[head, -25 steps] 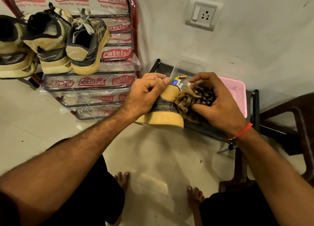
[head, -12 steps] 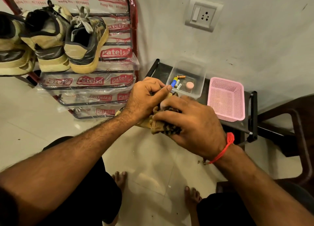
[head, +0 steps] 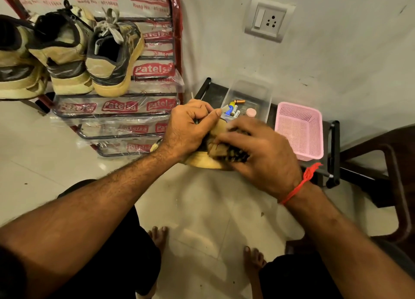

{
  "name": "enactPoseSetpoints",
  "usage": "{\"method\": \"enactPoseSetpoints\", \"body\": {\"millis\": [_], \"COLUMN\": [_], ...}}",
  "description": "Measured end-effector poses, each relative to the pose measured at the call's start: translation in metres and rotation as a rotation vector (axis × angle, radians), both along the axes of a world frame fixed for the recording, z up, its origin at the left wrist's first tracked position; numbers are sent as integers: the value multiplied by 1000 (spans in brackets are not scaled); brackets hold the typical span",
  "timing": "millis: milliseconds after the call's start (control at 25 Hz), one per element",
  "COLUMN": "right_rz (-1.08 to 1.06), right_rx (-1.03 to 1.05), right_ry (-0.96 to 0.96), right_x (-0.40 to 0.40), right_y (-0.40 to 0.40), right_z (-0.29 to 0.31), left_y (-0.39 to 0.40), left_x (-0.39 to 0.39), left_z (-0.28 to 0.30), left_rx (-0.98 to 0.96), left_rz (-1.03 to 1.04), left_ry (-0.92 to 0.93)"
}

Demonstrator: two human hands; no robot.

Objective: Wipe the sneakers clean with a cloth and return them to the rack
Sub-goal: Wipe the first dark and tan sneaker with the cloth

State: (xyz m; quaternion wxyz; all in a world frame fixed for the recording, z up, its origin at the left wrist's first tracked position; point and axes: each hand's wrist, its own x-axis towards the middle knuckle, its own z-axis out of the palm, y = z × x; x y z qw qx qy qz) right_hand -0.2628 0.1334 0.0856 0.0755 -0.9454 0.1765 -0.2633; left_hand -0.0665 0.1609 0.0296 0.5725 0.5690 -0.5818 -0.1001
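- Tan sneaker [head: 205, 161] held over the floor, just beside the shoe rack [head: 125, 110]; left hand [head: 188, 128] fingers still curled round it.
- Right hand [head: 258, 154] has slid down from the heel, fingers clamping the patterned cloth [head: 231, 154] on the sneaker's side.
- Three sneakers [head: 112, 58] unmoved on rack.

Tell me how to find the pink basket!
Find the wall socket, then look down to the low black stand against the wall. The pink basket sits on it, right of a clear box of batteries. It alone is pink, with tiny holes all over.
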Motion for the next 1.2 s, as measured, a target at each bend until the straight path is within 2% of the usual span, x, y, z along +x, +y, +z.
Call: {"method": "enactPoseSetpoints", "body": {"millis": [80, 200, 320, 480, 560, 640, 760, 840, 1000, 1200], "right_rz": [39, -70, 64, -31, 70, 86, -105, -141, 24, 117], "right_rx": [-28, 2, -96, -25, -73, -25, 87, 219, 323, 261], "right_ry": [30, -18, 52, 5, 47, 61, 86, 19, -181, -143], "right_x": [0, 4, 5, 7, 4, -1, -15, -22, -9, 1], "right_y": [1, -2, 11, 1, 7, -1, -36, -38, -13, -6], "right_z": [0, 2, -1, 5, 2, -1, -7, -8, 5, 3], "left_y": [1, -1, 1, -1, 1, 2, 1, 0, 0, 3], "left_x": [-5, -4, -11, -6, -6, -5, 5, 11, 9, 6], "left_z": [1, 1, -2, -3, -2, 1, 7, 11, 14, 6], "left_rx": [-7, -10, -16, 16, 18, 24, 31, 48, 65, 64], "left_rz": [-8, 10, -13, -12, -35, -53, 7, 27, -11, -53], "left_ry": [-32, -21, -39, -20, -39, -13, 127, 204, 233, 155]}}
